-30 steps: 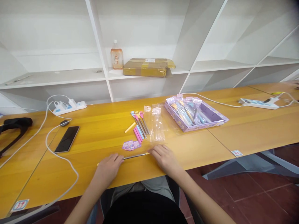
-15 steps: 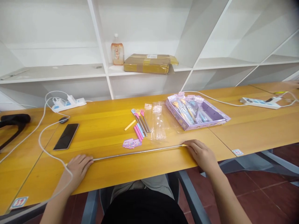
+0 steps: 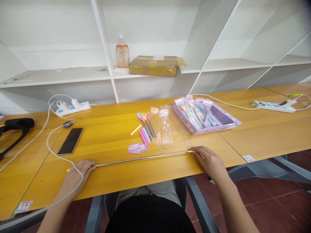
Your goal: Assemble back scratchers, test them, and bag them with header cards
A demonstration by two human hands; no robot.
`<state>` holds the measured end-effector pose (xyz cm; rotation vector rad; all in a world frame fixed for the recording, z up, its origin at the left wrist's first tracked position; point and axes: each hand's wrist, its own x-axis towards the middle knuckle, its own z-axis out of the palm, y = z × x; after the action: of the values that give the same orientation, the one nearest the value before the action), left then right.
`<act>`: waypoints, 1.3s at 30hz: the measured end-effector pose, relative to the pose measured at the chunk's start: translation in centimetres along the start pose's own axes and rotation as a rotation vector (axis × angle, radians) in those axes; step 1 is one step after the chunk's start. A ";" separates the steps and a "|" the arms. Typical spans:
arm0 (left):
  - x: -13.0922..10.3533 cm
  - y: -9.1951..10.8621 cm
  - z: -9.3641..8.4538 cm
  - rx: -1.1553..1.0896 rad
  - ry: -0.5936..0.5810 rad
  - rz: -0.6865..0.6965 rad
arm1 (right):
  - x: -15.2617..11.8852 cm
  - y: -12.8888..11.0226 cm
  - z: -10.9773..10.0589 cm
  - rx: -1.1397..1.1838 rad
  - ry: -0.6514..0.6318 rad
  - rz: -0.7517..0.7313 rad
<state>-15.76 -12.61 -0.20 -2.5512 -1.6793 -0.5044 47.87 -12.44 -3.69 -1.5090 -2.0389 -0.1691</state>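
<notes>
A long thin metal rod [image 3: 143,158] stretches between my hands, low over the front of the table. My left hand [image 3: 81,173] is closed on its left end, where a small yellow tip pokes out past the hand. At the right end, the fingers of my right hand [image 3: 205,158] pinch a yellow part. Behind the rod are several small hand-shaped scratchers [image 3: 147,124] with metal stems, pink and blue tubes [image 3: 144,137], a yellow tube [image 3: 135,129], purple printed cards [image 3: 137,148] and clear plastic bags [image 3: 165,127].
A purple box [image 3: 225,119] holds bagged scratchers. On the left lie a phone [image 3: 70,141] and a power strip [image 3: 73,109]; a white cable [image 3: 65,158] passes over my left forearm. Another power strip [image 3: 275,106] is at right. The shelf bears a bottle [image 3: 122,55] and a carton [image 3: 155,66].
My left hand has moved slightly left with the rod's end, and the yellow tip beyond it shows more. My right hand has barely moved.
</notes>
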 end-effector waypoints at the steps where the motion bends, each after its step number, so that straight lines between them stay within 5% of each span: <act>1: -0.1 -0.2 0.1 0.012 -0.006 0.012 | 0.1 -0.2 0.0 -0.025 0.002 -0.016; 7: -0.2 -0.3 0.0 0.057 -0.015 0.060 | 1.0 -0.4 -1.3 -0.127 0.113 -0.080; 11: 1.2 2.2 -0.8 0.079 0.032 0.091 | 2.9 -2.1 -3.1 -0.075 0.169 -0.140; 15: 3.8 8.3 0.6 0.102 0.056 0.181 | 5.1 -8.9 -1.8 0.115 0.103 -0.305; 18: 5.4 13.6 3.1 0.067 0.068 0.250 | 5.4 -15.5 1.4 0.172 0.060 -0.426; 21: 6.0 16.9 5.5 0.034 0.047 0.241 | 4.8 -19.4 4.6 0.145 0.026 -0.415; 25: 5.8 17.5 6.7 0.035 0.040 0.249 | 3.9 -19.5 6.4 0.211 -0.006 -0.350; 39: 6.0 17.6 6.3 0.020 0.007 0.225 | 4.0 -18.8 6.3 0.258 -0.046 -0.290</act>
<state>3.77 -13.19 -2.00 -2.6739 -1.3628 -0.4764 27.70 -12.89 -2.30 -1.0678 -2.2123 0.0164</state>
